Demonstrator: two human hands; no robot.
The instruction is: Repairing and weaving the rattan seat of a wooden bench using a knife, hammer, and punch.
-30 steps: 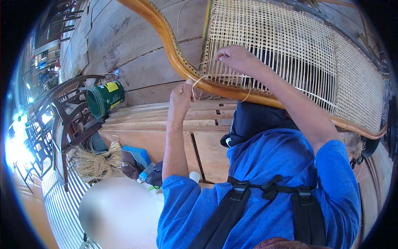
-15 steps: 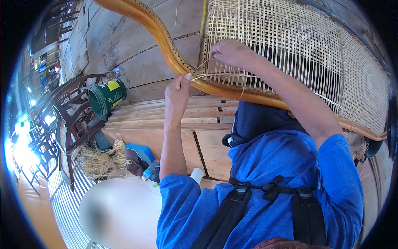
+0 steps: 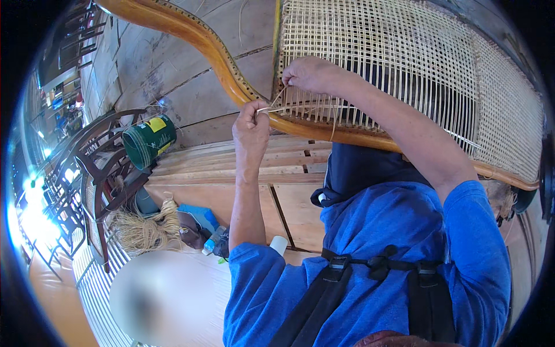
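Note:
A curved, varnished wooden chair frame (image 3: pixel 222 55), with a row of small holes along its edge, lies across the upper part of the view. Light woven cane webbing (image 3: pixel 376 29) fills its right part, with looser strands near the close rail. My left hand (image 3: pixel 251 122) is closed in a pinch at the frame's bend, gripping a pale cane strand (image 3: pixel 280 109). Up and to the right of it, my right hand (image 3: pixel 309 74) pinches a strand just over the webbing's left edge. Its fingertips are partly hidden, and I cannot tell whether both hands hold one strand.
Wooden planks and a pale wooden box (image 3: pixel 202 199) lie below the frame. To the left are a green bucket (image 3: pixel 149 140), dark wooden chairs (image 3: pixel 95 173) and a bundle of loose cane (image 3: pixel 144 228). A blue cloth (image 3: pixel 198 215) and a bottle (image 3: pixel 214 240) sit beside the bundle.
My right hand has shifted slightly left and stays pinched. The left hand has come a little to the right, closer to it. A loose strand by the rail has changed its curve.

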